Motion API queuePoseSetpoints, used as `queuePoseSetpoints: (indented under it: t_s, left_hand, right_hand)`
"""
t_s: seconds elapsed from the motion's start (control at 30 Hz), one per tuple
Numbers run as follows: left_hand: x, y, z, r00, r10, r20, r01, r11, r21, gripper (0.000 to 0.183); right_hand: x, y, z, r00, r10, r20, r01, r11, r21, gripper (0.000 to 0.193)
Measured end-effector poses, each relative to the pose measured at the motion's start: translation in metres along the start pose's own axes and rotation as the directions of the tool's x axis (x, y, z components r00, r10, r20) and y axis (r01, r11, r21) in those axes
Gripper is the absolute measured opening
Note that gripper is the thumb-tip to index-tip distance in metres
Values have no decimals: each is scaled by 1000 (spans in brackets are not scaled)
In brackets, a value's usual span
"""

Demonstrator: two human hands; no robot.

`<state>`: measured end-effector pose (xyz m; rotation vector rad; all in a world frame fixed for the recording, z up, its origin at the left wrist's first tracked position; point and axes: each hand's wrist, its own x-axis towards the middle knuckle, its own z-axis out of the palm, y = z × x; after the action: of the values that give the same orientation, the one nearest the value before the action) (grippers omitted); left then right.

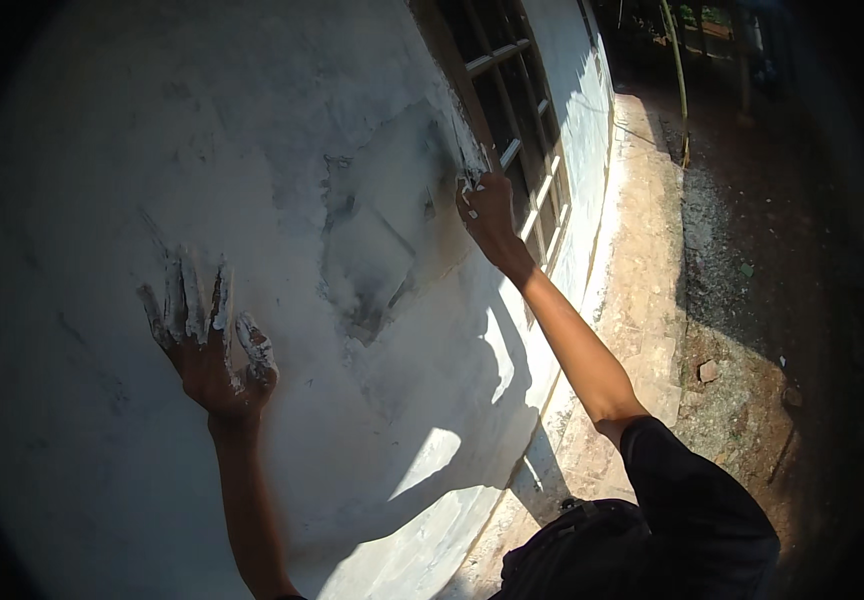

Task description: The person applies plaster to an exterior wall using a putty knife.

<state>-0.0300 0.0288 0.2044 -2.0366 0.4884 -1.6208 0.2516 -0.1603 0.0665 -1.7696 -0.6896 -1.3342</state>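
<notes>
My left hand is up against the pale wall. Its fingers are spread and thickly smeared with white paste, and it holds nothing that I can see. Further right, my right hand is closed beside the wooden window frame, with white smears on its fingers. Whatever it may be gripping is hidden or too small to name. Between the two hands lies a grey, rough-edged patch on the wall, darker than the whitish surface around it.
A barred window sits in the wall at upper right. Along the wall's foot runs a paved ledge, with dirt ground beyond it. A stone lies on that ground. A thin pole stands at the far right.
</notes>
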Motion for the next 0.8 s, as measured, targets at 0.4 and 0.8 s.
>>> queuePoseSetpoints:
  t_s: [0.4,0.8]
  left_hand:
    - [-3,-4,-3,999,-12,53,13,999,-33,39]
    - [-7,1,2,998,-38,54,40,998,-40,38]
  right_hand:
    - [-62,-164,-52,922,-143,359,-59,867,495,9]
    - [24,-99,-4,964,46,264,-118,957,264,12]
